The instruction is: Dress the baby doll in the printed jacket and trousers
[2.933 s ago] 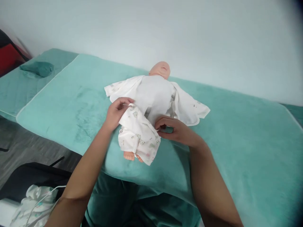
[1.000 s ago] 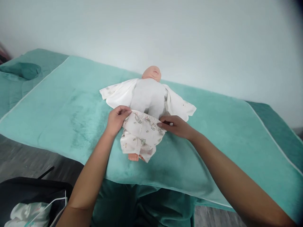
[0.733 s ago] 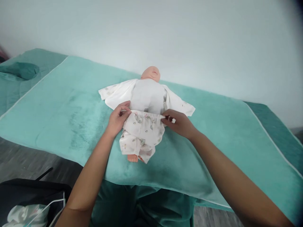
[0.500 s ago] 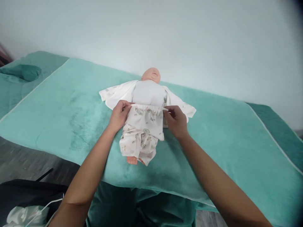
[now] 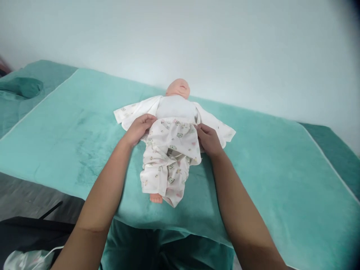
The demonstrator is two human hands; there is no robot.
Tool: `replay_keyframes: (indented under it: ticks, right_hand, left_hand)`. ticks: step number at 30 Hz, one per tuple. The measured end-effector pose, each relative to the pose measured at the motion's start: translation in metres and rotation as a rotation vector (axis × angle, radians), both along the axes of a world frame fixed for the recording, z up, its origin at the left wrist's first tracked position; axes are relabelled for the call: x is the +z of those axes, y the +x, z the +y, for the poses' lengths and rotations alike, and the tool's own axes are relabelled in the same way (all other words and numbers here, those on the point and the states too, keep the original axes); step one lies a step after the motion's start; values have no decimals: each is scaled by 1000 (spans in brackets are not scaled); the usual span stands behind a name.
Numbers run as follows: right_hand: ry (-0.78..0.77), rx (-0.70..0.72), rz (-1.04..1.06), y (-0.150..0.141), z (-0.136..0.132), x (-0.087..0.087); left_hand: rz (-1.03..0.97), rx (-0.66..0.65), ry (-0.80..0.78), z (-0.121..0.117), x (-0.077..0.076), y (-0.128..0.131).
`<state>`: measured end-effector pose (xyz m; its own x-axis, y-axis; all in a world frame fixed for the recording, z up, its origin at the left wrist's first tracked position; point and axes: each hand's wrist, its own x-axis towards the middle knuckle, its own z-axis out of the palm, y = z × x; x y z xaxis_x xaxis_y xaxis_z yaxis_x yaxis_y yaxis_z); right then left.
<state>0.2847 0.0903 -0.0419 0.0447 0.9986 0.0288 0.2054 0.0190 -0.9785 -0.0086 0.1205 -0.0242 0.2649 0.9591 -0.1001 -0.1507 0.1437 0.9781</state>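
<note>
A baby doll [image 5: 176, 106] lies on its back, head toward the wall, in a white long-sleeved top [image 5: 216, 125] spread out at both sides. White printed baby trousers [image 5: 172, 138] cover its lower body, and one foot [image 5: 156, 198] shows below a leg cuff. At the left end of the waistband, my left hand [image 5: 139, 128] is closed on the trousers, its fingertips partly hidden at the cloth. My right hand [image 5: 208, 138] pinches the trousers at the right side of the waist. The other foot is out of sight inside the cloth.
A green plush cover [image 5: 267, 161] lies over the bed, which stands against a white wall [image 5: 225, 45]. A face hole [image 5: 22, 88] opens at the bed's left end. At the lower left, a dark chair-like object [image 5: 30, 234] holds a pale package [image 5: 29, 260] and a white cable.
Both hands have drawn the waistband up toward the doll's chest. The trouser legs have stretched out longer, and a gap shows between the folds at the crotch.
</note>
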Motion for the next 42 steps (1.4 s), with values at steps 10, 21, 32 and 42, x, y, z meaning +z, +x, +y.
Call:
replay_keyframes:
  ticks: [10,21,32,42]
  right_hand:
    - [-32,386,160,21,-7,7]
    - [35,176,70,9,-9,12]
    - [109,-97,205,-7,-2,6]
    - [155,23,196,-8,14,-6]
  left_hand:
    - [140,-212,15,-10,3,-21]
    - [292,-285,17,-7,4,-25]
    - [92,-191,101,-10,0,-11]
    - [166,20,185,-6,-5,8]
